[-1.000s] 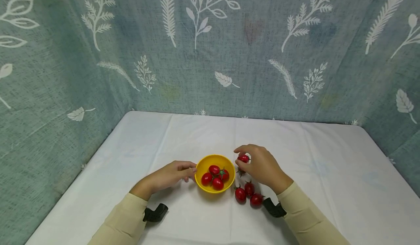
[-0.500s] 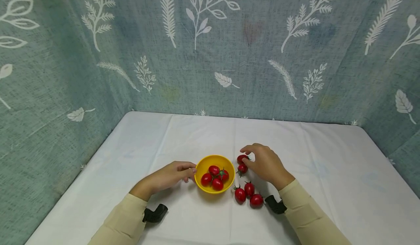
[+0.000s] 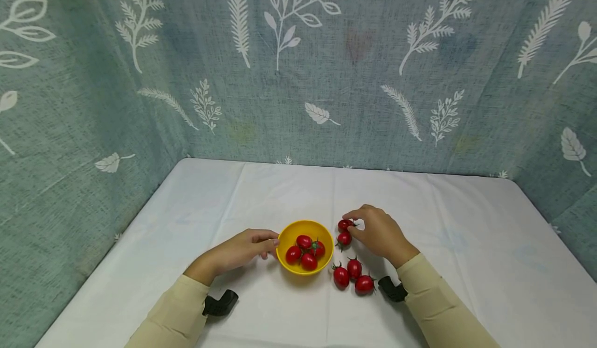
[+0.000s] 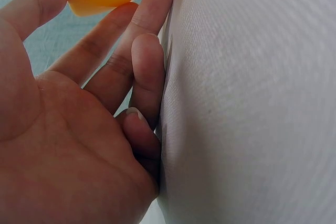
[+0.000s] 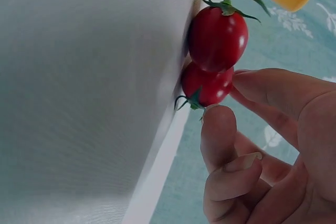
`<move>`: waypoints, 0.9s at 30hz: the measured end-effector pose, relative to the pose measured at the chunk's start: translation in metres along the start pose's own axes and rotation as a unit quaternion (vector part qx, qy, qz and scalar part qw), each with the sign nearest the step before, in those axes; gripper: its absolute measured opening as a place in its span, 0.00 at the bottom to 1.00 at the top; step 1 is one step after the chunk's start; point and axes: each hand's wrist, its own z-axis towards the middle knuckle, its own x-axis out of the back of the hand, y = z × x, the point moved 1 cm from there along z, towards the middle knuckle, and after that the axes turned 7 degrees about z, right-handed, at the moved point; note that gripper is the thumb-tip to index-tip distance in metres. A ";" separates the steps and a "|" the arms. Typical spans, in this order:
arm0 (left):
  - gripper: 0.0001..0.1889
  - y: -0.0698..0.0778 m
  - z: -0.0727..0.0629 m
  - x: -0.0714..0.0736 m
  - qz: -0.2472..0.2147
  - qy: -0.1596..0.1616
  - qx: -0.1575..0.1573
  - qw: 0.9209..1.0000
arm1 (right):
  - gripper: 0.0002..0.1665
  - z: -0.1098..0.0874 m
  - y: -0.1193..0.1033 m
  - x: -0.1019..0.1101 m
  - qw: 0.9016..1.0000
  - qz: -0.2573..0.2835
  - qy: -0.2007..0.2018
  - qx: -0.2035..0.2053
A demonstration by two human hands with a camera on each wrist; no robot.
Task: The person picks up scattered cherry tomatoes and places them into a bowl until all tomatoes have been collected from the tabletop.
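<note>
A yellow bowl (image 3: 283, 257) with several small red tomatoes (image 3: 309, 261) in it stands on the white cloth. My left hand (image 3: 238, 252) holds the bowl at its left side, thumb at the rim and fingertips against the outer wall. Right of the bowl, my right hand (image 3: 380, 234) pinches the far cherry tomato (image 3: 344, 225), with thumb and fingertips around its sides. That tomato (image 5: 207, 83) sits low at the cloth in the right wrist view. Another tomato (image 3: 344, 239) lies directly in front of it, overlapping it in the right wrist view.
Three more tomatoes (image 3: 354, 269) with green stems lie in a cluster nearer the body, right of the bowl. Each wrist carries a black camera mount (image 3: 221, 303). A patterned green-blue curtain (image 3: 298, 104) hangs behind and beside the white-covered table (image 3: 443, 223).
My right hand has moved slightly right, away from the bowl, with its fingers around the far tomato. The tomato in front of that one shows more fully. My left hand and the bowl have stayed put.
</note>
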 end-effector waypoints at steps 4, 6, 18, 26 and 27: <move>0.24 0.003 -0.001 0.000 -0.003 0.000 -0.006 1.000 | 0.16 0.001 0.001 -0.001 1.000 -0.001 -0.002 -0.005; 0.24 0.004 -0.002 0.000 -0.006 0.001 -0.007 1.000 | 0.16 0.002 0.002 -0.002 1.000 -0.003 -0.002 -0.004; 0.24 0.003 -0.001 0.000 -0.003 0.001 -0.006 1.000 | 0.15 0.003 0.007 -0.005 1.000 -0.009 -0.006 -0.003; 0.23 0.003 -0.002 0.000 -0.006 -0.001 -0.008 1.000 | 0.17 0.003 0.007 -0.002 0.999 -0.020 -0.020 -0.017; 0.23 0.002 -0.002 0.000 -0.006 -0.001 -0.008 1.000 | 0.18 0.003 0.007 -0.002 0.999 -0.021 -0.022 -0.017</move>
